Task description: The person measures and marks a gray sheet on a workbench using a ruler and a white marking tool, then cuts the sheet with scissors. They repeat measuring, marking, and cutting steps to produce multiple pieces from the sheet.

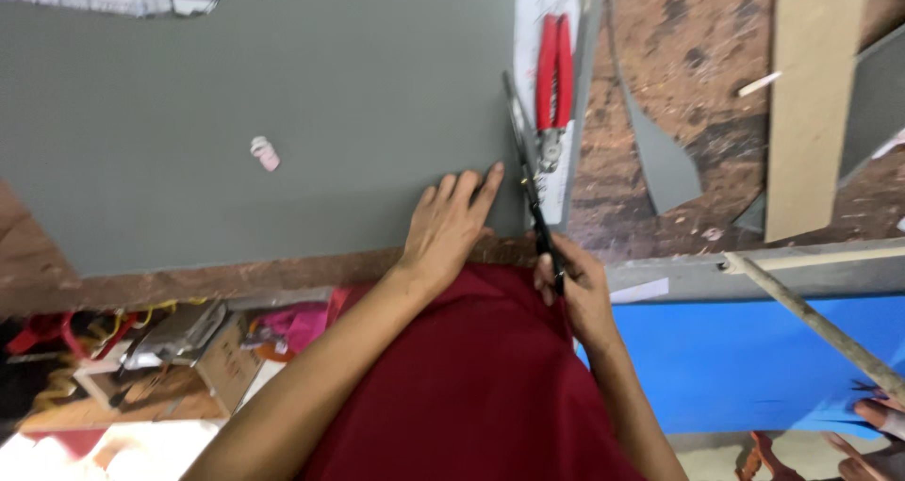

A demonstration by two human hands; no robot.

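A large grey sheet (283,95) lies flat across the worktable. My left hand (451,225) presses on its near right corner, fingers spread and pointing away from me. My right hand (573,288) grips the handles of black scissors (524,156), whose blades run along the sheet's right edge. A narrow grey strip (577,76) lies just right of the blades.
Red-handled pliers (553,71) rest on a white paper beside the cut. Grey offcuts (665,161) and a wooden plank (801,104) lie on the brown table at right. A small pink object (265,152) sits on the sheet. Blue sheet (754,358), a stick and another person's fingers (881,415) lie lower right.
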